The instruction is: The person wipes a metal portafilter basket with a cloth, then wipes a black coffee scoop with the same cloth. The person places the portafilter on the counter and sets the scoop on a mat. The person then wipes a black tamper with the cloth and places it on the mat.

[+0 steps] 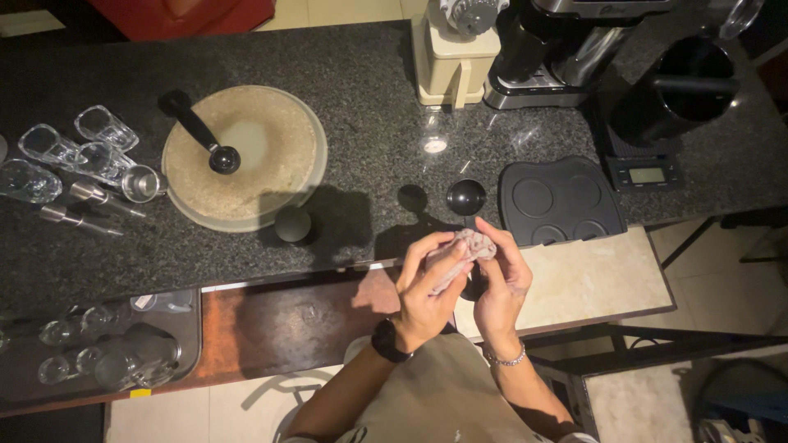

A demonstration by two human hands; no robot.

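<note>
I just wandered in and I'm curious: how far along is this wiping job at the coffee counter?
Midway, it seems. Both the left hand and right hand rub a small cloth on a dark piece, mostly hidden. A portafilter already rests on the round tray. The small dark cap and glasses lie untouched.

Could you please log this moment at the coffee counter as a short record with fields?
left hand: grips the crumpled cloth, watch on wrist
right hand: grips the same cloth, bracelet on wrist
counter: dark speckled stone
left of hands: round tray with a black-handled portafilter; shot glasses
right of hands: black tamping mat, small scale
back: espresso machine, cream grinder
</note>
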